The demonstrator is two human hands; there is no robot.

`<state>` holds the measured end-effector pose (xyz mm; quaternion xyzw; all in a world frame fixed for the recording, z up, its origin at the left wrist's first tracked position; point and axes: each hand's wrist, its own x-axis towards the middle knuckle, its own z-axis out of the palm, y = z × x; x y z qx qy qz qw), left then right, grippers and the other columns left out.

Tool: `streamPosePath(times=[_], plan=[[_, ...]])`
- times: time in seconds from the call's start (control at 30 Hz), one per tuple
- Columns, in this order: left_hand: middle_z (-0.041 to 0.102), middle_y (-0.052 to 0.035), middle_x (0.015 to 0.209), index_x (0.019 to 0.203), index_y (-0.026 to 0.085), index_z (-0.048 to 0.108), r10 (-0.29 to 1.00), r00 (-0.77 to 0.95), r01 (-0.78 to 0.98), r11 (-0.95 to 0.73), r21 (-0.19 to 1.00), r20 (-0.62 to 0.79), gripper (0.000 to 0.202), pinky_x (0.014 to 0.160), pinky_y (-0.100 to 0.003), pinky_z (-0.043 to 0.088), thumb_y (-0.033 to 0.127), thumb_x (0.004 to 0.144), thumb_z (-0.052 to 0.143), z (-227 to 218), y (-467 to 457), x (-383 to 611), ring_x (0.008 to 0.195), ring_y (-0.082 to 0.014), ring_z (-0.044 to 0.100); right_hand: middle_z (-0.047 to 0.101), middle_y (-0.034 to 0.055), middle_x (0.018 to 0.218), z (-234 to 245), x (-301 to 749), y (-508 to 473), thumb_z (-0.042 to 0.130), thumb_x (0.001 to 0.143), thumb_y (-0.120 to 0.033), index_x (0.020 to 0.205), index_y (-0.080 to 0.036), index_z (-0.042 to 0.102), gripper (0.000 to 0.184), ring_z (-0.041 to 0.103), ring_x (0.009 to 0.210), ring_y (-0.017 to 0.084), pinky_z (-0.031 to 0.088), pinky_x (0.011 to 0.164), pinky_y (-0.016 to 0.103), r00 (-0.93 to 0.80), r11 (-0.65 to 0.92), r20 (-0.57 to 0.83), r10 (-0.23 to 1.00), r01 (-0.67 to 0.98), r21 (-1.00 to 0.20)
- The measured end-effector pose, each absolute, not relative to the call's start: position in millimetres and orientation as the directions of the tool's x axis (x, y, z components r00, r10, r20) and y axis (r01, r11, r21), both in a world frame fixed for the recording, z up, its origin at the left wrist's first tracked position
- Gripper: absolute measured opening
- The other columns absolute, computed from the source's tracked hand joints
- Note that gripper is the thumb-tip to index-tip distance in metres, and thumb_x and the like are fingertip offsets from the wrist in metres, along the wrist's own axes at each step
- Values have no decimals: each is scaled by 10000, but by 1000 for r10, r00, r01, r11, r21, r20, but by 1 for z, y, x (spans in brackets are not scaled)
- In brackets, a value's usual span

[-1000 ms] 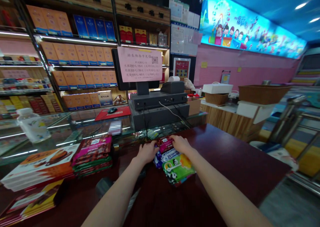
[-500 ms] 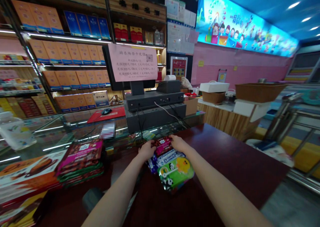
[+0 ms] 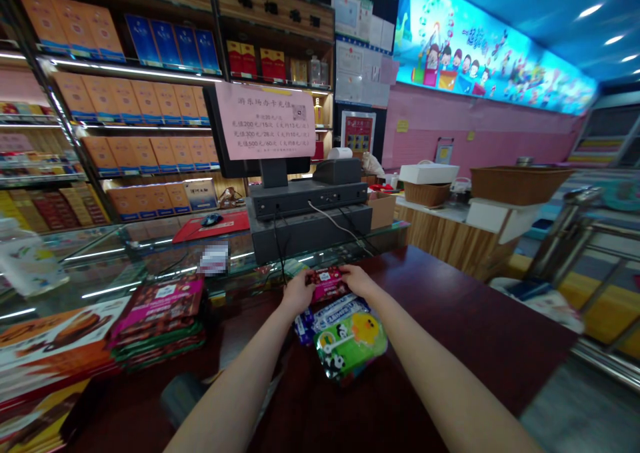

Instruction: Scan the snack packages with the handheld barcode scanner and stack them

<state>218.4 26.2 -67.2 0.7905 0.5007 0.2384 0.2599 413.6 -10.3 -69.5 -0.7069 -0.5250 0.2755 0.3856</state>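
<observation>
Both my hands grip a small dark red snack packet [image 3: 327,284] at the far edge of the dark wooden counter [image 3: 450,320]. My left hand [image 3: 298,292] pinches its left end and my right hand [image 3: 357,280] its right end. Below it lie a blue and white packet [image 3: 327,314] and a green packet with a panda and yellow duck [image 3: 350,343], overlapping in a row toward me.
A cash register with a pink price sign [image 3: 300,193] stands just beyond the packets on a glass showcase [image 3: 125,260]. Stacks of magenta and green packets [image 3: 160,316] and orange boxes [image 3: 55,346] lie at left. A plastic bottle [image 3: 27,256] stands far left. Shelves of boxes fill the back wall.
Both hands closed on the ends of the red packet and raised it slightly off the row. The camera shifted right, so the stacks at left slid toward the edge.
</observation>
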Motion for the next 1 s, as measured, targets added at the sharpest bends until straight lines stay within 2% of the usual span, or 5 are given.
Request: streamPosePath(times=[0.2, 0.33, 0.47, 0.73, 1.0], plan=[[711, -112, 1196, 1253, 153, 586, 926, 328, 340, -300, 891, 187, 515, 943, -283, 524, -5, 765, 545, -69, 28, 219, 1135, -176, 669, 783, 85, 814, -68, 414, -18, 639, 745, -151, 1084, -132, 748, 356, 731, 688, 197, 562, 654, 264, 362, -91, 20, 932, 287, -954], [717, -106, 1163, 1146, 158, 648, 935, 272, 176, -283, 943, 230, 494, 984, -320, 511, -26, 694, 578, -68, 26, 215, 1168, -205, 654, 776, 88, 772, -66, 410, -27, 593, 744, -138, 1048, -113, 751, 344, 726, 659, 187, 551, 599, 249, 365, -31, 20, 931, 133, -991], [717, -122, 1175, 1119, 143, 669, 936, 252, 71, -273, 959, 248, 466, 953, -350, 532, 2, 685, 576, -59, 18, 206, 1090, -217, 687, 788, 68, 826, -58, 403, -33, 569, 690, -113, 991, -145, 770, 363, 736, 743, 187, 556, 640, 247, 360, 52, 62, 931, 37, -998], [726, -93, 1177, 1128, 170, 677, 922, 254, -21, -296, 955, 292, 424, 877, -354, 562, 84, 720, 598, -26, -9, 166, 931, -191, 717, 773, 41, 1090, -37, 376, -50, 588, 619, -141, 1053, -204, 763, 473, 722, 925, 208, 554, 765, 286, 345, 181, 148, 927, -64, -981], [751, -65, 1085, 1132, 177, 667, 930, 185, 25, -329, 944, 319, 405, 837, -346, 566, 175, 731, 607, -12, -28, 103, 917, -201, 715, 785, 47, 1024, -23, 308, -60, 673, 600, -183, 1038, -221, 763, 448, 719, 865, 196, 543, 733, 288, 254, 202, 142, 957, -231, -952]])
